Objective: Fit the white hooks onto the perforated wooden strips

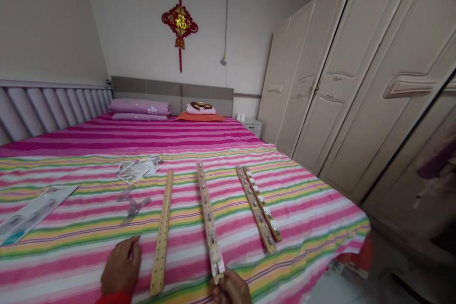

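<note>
- R hand (pixel 232 289) is pinching the near end of a long, narrow pale-wood strip w/ silvery metal hooks (pixel 208 216), fingers closing round its tip; strip is lying approx. 6–7 o'clock over the striped multicolour bedcloth (pixel 302 218).
- L hand (pixel 121 266), 7 o'clock, is curling loosely; palm isn't showing, can't tell if it's holding anything.
- Step: prob. positioning the hooked strip; next move is prob. calling for a steady R grip.
- Bare pale-wood strip w/ dark holes (pixel 163 232) is lying at 7; 2 more hooked wood strips (pixel 255 209) at 5.
- Writing: red-and-gold diamond wall hanging (pixel 180 21), 11 o'clock, is showing "福"; clear-plastic packet w/ teal patch (pixel 33 211), 8 o'clock, isn't showing any legible brand.
</note>
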The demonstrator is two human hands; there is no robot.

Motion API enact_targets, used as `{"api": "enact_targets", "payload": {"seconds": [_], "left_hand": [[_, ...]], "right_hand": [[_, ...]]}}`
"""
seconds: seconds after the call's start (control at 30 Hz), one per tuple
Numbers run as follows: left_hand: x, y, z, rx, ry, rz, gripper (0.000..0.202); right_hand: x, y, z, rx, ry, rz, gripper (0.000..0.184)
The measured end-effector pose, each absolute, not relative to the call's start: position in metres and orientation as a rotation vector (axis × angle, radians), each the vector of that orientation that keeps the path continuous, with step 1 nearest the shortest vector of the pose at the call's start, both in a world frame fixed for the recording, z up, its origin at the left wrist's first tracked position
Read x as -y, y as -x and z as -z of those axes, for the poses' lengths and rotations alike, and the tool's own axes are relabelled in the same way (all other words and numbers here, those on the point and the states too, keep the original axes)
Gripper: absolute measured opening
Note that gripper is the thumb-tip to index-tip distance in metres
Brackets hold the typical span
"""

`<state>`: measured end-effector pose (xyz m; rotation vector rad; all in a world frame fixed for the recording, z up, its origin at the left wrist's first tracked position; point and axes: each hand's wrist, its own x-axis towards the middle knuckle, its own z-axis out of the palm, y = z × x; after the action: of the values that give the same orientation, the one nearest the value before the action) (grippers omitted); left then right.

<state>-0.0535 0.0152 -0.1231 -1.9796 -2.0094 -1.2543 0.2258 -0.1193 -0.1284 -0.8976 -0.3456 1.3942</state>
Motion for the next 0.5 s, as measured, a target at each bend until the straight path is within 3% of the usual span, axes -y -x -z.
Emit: {"api": "enact_targets", "payload": {"seconds": [0.5], "left_hand": [[-0.021, 0.06, 0.132, 2.075, 2.02, 1.194, 0.031]], "right_hand": [[0.129, -0.303, 0.094, 0.276, 1.015, -1.133, 0.031]]}}
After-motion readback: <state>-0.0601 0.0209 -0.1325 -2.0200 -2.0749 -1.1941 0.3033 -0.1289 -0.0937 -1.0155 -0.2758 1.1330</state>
